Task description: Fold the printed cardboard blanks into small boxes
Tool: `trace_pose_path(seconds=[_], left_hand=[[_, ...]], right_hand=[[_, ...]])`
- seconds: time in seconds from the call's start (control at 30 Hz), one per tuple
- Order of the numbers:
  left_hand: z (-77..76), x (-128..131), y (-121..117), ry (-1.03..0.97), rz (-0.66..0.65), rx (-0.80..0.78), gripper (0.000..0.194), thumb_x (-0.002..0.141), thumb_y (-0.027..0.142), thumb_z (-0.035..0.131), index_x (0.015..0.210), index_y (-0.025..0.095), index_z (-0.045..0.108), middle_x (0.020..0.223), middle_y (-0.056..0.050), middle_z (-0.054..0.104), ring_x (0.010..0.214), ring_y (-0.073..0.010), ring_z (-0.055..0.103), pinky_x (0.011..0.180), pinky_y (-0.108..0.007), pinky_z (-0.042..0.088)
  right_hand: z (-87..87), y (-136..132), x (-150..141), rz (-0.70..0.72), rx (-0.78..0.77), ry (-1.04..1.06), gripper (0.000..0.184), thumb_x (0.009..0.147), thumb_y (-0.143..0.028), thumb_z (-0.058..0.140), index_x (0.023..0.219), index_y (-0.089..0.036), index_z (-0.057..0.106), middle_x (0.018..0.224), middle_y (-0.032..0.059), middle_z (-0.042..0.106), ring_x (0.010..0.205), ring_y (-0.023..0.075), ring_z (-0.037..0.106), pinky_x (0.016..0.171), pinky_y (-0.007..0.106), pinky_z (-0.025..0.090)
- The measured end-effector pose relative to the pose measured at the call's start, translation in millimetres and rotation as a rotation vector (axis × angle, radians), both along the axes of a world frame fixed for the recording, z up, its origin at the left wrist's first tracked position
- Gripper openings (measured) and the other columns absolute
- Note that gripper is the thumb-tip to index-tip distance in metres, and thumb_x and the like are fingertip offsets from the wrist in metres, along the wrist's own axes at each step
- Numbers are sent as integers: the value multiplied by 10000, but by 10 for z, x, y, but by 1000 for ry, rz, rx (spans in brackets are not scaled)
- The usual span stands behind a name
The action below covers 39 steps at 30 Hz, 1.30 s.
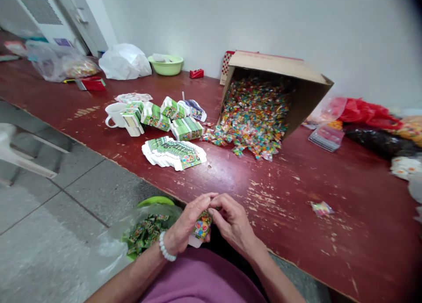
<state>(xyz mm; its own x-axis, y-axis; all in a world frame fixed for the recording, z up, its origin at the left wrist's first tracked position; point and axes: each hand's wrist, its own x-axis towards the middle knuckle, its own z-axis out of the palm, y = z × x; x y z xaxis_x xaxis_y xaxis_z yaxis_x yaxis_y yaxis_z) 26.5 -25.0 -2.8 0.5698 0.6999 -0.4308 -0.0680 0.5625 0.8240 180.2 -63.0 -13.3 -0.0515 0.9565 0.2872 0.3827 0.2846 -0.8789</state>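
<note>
Head view, and straight to the hands: two of them, one small carton (201,228) between, held low in front of the purple shirt at the near edge of the table (280,193). Left hand (184,226) wrapped around the carton, white beaded bracelet (167,247) at the wrist. Right hand (234,219) up at the top end, thumb and fingertips drawn narrow; gripping or only touching, cannot tell, with the fingers in the way.

On to the count! Four bundles of green cartons (187,128) near the table's left edge, plus one fan of flat cartons (174,153) just in front, overlapping too tightly to number. One white cup (114,114), partly covered by the leftmost bundle. One cardboard box (280,65), tipped open toward the hands, wrapped candies (257,110) spilling out, far too many to tally. One loose candy packet (322,209), well apart on the right.

Farther back: one pale green bowl (168,66), one white plastic bag (125,62). Down by the left arm, one green tub (156,200) with dark green packets (147,235) inside.
</note>
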Motion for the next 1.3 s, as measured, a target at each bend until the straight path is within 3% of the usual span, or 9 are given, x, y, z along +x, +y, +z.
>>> trace_pose_path(seconds=[0.1, 0.23, 0.4, 0.63, 0.8, 0.93, 1.1, 1.2, 1.3], left_hand=[[5, 49, 118, -50, 77, -2, 461, 873, 459, 625, 1263, 250, 494, 839, -6, 651, 529, -120, 613, 485, -223, 466], [-53, 51, 352, -40, 171, 62, 401, 826, 376, 706, 1146, 219, 521, 999, -47, 665, 731, -130, 618, 630, -250, 514], [-160, -100, 562, 172, 153, 262, 392, 730, 297, 765, 1048, 184, 564, 905, -9, 625, 780, -144, 578, 710, -268, 501], [-86, -418, 733, 571, -184, 566, 431, 692, 294, 742, 1100, 179, 666, 946, -32, 655, 869, -203, 577, 772, -292, 448], [-33, -539, 715, 528, -169, 364, 377, 688, 400, 747, 949, 169, 603, 688, 30, 567, 611, -144, 506, 537, -243, 393], [-38, -636, 602, 383, -96, 240, 468, 679, 388, 755, 1047, 196, 537, 898, 7, 585, 729, -151, 564, 587, -243, 448], [-141, -750, 320, 602, -417, 483, 356, 670, 264, 722, 1016, 207, 662, 989, -15, 603, 943, -201, 569, 837, -290, 424], [-207, -792, 159, 767, -601, 612, 183, 734, 294, 652, 890, 204, 674, 926, -38, 633, 900, -224, 574, 800, -304, 395], [-236, -809, 106, 823, -603, 652, 134, 725, 263, 623, 847, 209, 618, 803, -12, 613, 797, -198, 556, 713, -280, 373]], right_hand=[[-83, 370, 264, -46, -166, -53, 181, 928, -317, 549, 1027, -215, 661, 859, 26, 690, 712, 154, 631, 655, 254, 499], [-211, 1136, 795, -535, -173, -313, 310, 899, -326, 531, 1132, -150, 637, 1085, 129, 659, 940, 238, 624, 870, 381, 487], [-419, 1659, 1127, -751, -303, -452, 355, 833, -352, 624, 1093, -113, 650, 1218, 225, 548, 1167, 363, 520, 958, 495, 412], [-529, 1607, 1198, -745, -417, -499, 176, 810, -349, 631, 912, -230, 711, 992, 80, 687, 968, 276, 639, 837, 382, 477], [-494, 1576, 1276, -712, -382, -479, 261, 851, -252, 532, 1052, -218, 695, 1010, 51, 712, 963, 218, 650, 859, 315, 474], [-441, 1685, 1200, -711, -371, -476, 340, 907, -363, 499, 1169, -233, 672, 1141, 98, 642, 1049, 250, 621, 907, 366, 461], [-428, 1745, 1058, -695, -403, -453, 338, 824, -438, 647, 1088, -229, 685, 1186, 126, 564, 1065, 293, 603, 918, 423, 439], [-438, 1634, 1029, -656, -382, -379, 257, 784, -376, 689, 980, -211, 678, 1076, 98, 614, 1055, 279, 594, 911, 401, 431], [-429, 1446, 989, -576, -350, -236, 235, 756, -354, 697, 944, -216, 665, 890, 39, 663, 913, 238, 621, 838, 362, 452]])
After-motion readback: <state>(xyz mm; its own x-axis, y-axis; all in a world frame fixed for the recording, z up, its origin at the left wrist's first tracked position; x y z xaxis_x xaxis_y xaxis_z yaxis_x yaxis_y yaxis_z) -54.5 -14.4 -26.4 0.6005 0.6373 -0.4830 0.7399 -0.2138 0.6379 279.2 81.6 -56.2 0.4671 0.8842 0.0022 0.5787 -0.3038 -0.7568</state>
